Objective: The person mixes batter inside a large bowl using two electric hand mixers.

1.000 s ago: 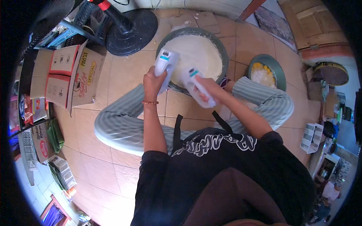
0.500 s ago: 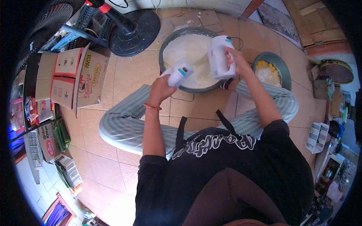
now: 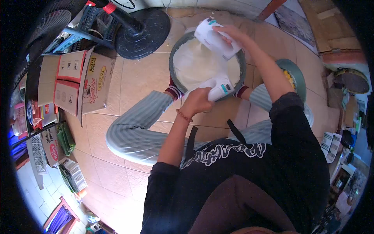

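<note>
A wide round basin of pale cream batter stands on the floor between my feet. My left hand is wrapped round the handle of a white hand mixer at the basin's near edge. Over the basin's far right part, my right hand grips a second white mixer, held tilted. The beaters of both mixers are not clearly visible. To the right, partly behind my right arm, sits a green bowl with something yellow in it.
A fan's round black base stands at the back left, beside a blue crate. An open cardboard box is on the left. My bent legs in striped trousers flank the basin.
My right hand has moved its mixer left and toward the basin's far side. My left hand has moved right and nearer to me with its mixer. The view has shifted slightly.
</note>
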